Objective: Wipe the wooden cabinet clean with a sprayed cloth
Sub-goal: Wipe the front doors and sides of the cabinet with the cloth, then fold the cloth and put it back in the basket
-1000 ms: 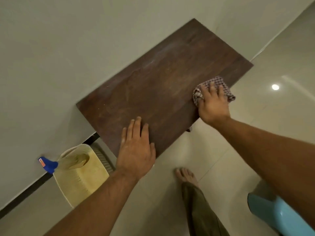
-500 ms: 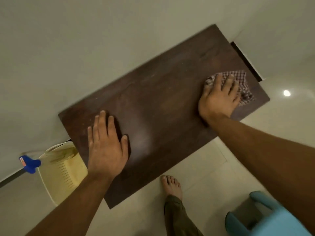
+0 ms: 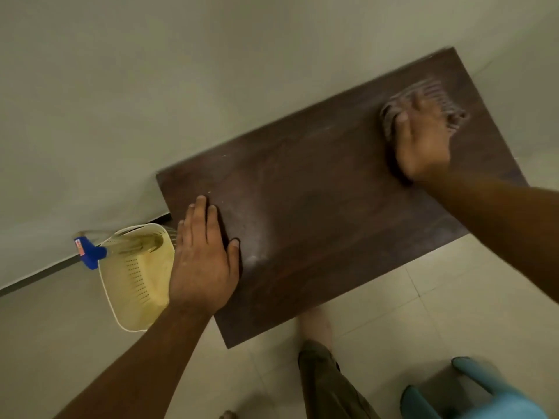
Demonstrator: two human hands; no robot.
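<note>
The dark wooden cabinet top [image 3: 326,207] stands against the pale wall and fills the middle of the view. My right hand [image 3: 423,140] presses a checked cloth [image 3: 435,95] flat onto the far right part of the top; hand and cloth are blurred by motion. My left hand [image 3: 205,258] rests palm down on the near left corner of the top, fingers together, holding nothing. A pale smear shows on the wood just right of my left hand.
A cream perforated basket [image 3: 133,276] sits on the floor left of the cabinet, with a spray bottle's blue head [image 3: 90,252] sticking out. My bare foot and trouser leg [image 3: 323,373] are below the cabinet. A light blue plastic stool [image 3: 472,394] stands at the bottom right.
My right hand has slid the cloth farther back along the right end of the top. My left hand stays flat near the left corner, while the view shifted.
</note>
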